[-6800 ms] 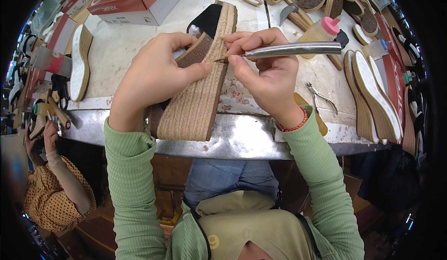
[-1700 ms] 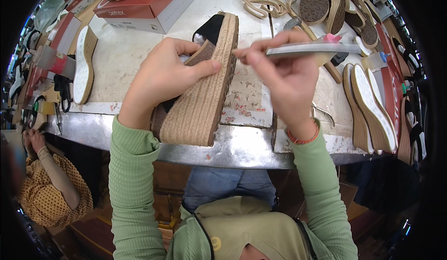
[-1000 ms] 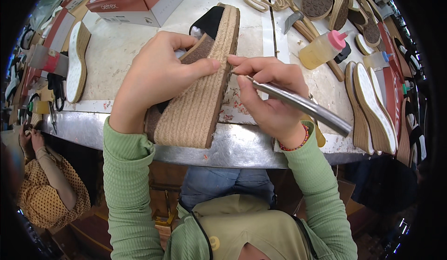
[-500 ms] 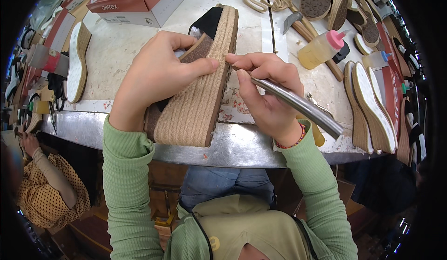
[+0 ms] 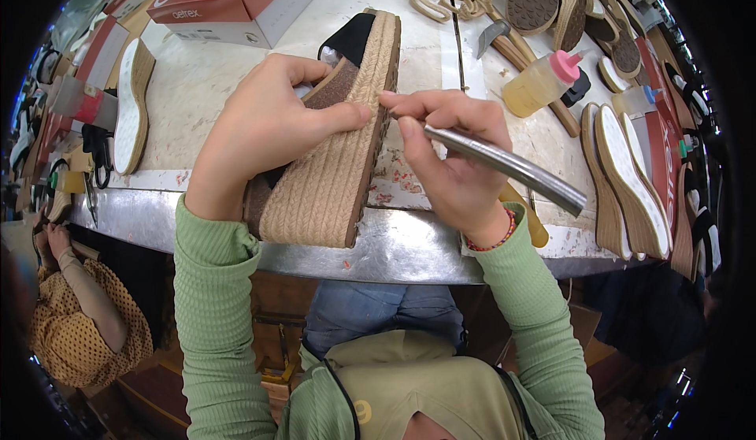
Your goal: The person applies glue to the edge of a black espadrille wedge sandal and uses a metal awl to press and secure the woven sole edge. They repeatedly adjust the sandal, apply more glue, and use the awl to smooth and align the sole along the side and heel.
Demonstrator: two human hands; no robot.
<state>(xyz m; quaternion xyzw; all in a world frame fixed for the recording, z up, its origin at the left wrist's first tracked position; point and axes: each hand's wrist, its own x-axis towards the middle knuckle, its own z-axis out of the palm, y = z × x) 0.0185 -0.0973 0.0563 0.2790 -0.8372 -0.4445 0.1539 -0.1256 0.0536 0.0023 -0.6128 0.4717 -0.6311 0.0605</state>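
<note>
My left hand [image 5: 268, 117] grips a wedge sandal [image 5: 323, 204] with a braided rope side, a brown sole edge and a black strap. Its thumb presses on the rope side, while the other fingers reach over the footbed and are partly hidden. The sandal lies on its side, toe and heel running from the table's front edge away from me. In my right hand [image 5: 465, 144] is a thick metal rod-shaped tool [image 5: 512, 168], pinched close to its thin end. That end points at the sole edge of the sandal, and my index fingertip rests against the edge there.
A red and white shoebox [image 5: 236, 7] stands at the back left. On the right are a hammer [image 5: 504, 42], a pink-capped bottle [image 5: 539, 81] of yellowish liquid and several wedge soles [image 5: 630, 180]. One loose wedge sole [image 5: 134, 109] lies left. A co-worker's arm [image 5: 94, 302] is at lower left.
The back end of the metal tool has swung slightly to the right and my right hand has shifted a little. My left hand and the sandal have hardly moved.
</note>
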